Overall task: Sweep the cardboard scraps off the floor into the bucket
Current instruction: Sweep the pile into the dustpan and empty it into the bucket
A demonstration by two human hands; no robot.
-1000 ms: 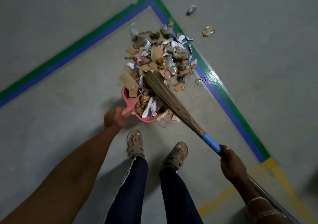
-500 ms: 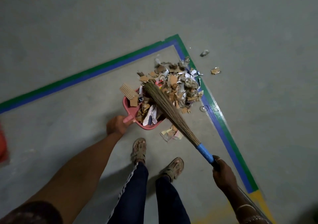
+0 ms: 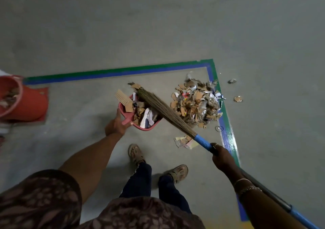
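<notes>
Cardboard scraps (image 3: 195,103) heaped; red bucket (image 3: 29,105) far left.

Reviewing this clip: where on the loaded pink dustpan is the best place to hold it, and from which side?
The short handle, approached from the person's side. It juts toward the body, while the dustpan is heaped with scraps and the broom lies across it, so a rim hold would probably spill some. The left hand grips it there.

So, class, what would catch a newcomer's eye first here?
The pink dustpan, heaped with scraps, in the left hand at centre, with the broom laid across it. Right of it, a pile of cardboard scraps lies in the taped corner; a red bucket stands at the left edge.
</notes>
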